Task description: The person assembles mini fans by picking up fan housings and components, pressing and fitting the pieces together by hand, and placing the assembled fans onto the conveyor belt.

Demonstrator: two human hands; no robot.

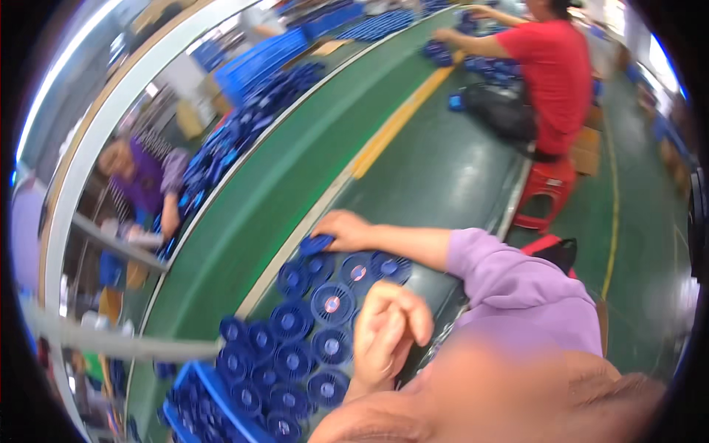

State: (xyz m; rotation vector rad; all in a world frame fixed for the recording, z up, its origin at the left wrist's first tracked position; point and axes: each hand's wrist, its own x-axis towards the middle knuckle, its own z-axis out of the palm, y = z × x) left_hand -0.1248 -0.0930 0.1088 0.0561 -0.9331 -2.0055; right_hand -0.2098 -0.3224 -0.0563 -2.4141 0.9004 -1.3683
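Observation:
My right hand (344,228) reaches across the bench from the purple sleeve, its fingers closed on the edge of a blue round fan grille (316,244) at the far end of a group of similar parts. My left hand (391,325) is raised nearer to me, fingers curled together; anything inside them is hidden. Beneath and beside it lie several blue fan grilles (292,360) in loose rows, some with a reddish round centre (332,303). A blue crate (230,404) full of small blue parts stands at the lower left.
A green conveyor belt (244,199) runs along the bench, with a pale rail (269,275) between. Across it, a person in purple (148,177) sits by heaped blue parts (258,103). Farther along, a person in red (554,74) handles blue parts. A red stool (543,193) stands right.

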